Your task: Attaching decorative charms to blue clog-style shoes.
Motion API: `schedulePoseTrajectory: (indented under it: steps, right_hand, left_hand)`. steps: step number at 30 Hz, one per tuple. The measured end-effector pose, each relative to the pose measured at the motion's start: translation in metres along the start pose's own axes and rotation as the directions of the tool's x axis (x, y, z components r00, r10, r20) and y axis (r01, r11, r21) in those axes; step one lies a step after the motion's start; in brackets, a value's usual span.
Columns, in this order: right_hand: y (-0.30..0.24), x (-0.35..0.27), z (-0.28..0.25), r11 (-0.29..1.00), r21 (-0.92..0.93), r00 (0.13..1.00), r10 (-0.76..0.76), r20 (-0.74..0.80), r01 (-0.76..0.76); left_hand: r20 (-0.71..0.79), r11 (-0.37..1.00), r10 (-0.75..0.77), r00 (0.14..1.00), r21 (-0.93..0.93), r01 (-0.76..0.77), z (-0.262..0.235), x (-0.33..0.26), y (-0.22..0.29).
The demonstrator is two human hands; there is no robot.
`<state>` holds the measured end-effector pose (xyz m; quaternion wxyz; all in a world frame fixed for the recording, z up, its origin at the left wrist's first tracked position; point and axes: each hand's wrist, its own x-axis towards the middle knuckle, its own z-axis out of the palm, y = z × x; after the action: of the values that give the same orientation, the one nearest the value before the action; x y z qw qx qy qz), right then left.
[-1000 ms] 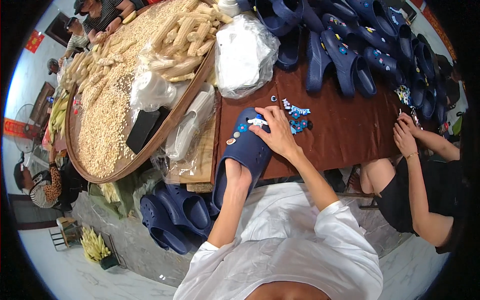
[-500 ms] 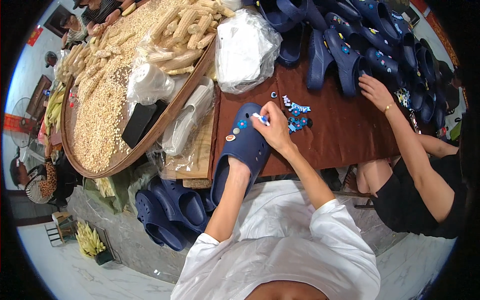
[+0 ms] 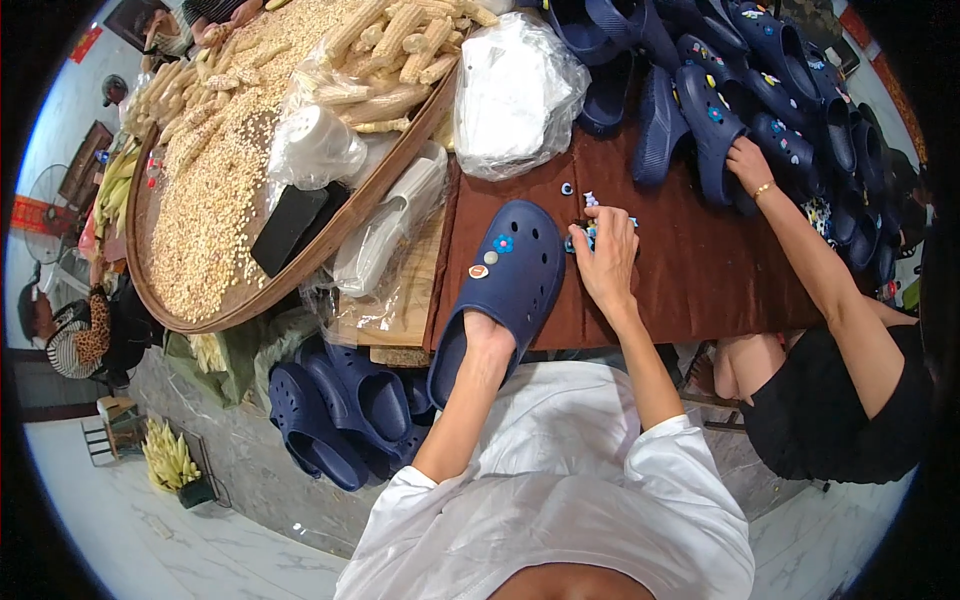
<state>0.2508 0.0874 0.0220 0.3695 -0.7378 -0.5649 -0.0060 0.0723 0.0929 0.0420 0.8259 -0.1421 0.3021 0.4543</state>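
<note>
Two hands work: the left hand [image 3: 487, 335] is tucked inside a blue clog [image 3: 505, 275], gripping it; the right hand [image 3: 606, 255] pinches small charms [image 3: 582, 238] on the bench [image 3: 690, 280].

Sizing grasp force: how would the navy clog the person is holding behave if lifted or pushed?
The navy clog looks like moulded foam, so probably light for its bulk. It holds its shape with the left hand tucked inside, so likely springy rather than floppy. Its broad sole on the brown table suggests it would slide, not roll; the small charms might snag.

Navy clog [image 3: 512, 275], brown tablecloth [image 3: 690, 270], white shirt [image 3: 560, 500].
</note>
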Motion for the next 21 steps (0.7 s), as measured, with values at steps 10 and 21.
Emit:
schedulePoseTrajectory:
  steps: [10, 21]
  right_hand:
    - [-0.063, 0.010, 0.000, 0.915, 0.251, 0.917, -0.363, 0.168, 0.316]
    - [-0.048, 0.007, 0.023, 0.880, 0.438, 0.924, -0.305, 0.230, 0.182]
  left_hand:
    - [0.188, 0.994, -0.060, 0.980, -0.076, 0.076, -0.009, 0.001, 0.002]
    - [-0.014, 0.996, -0.084, 0.996, -0.011, 0.084, -0.018, 0.011, 0.016]
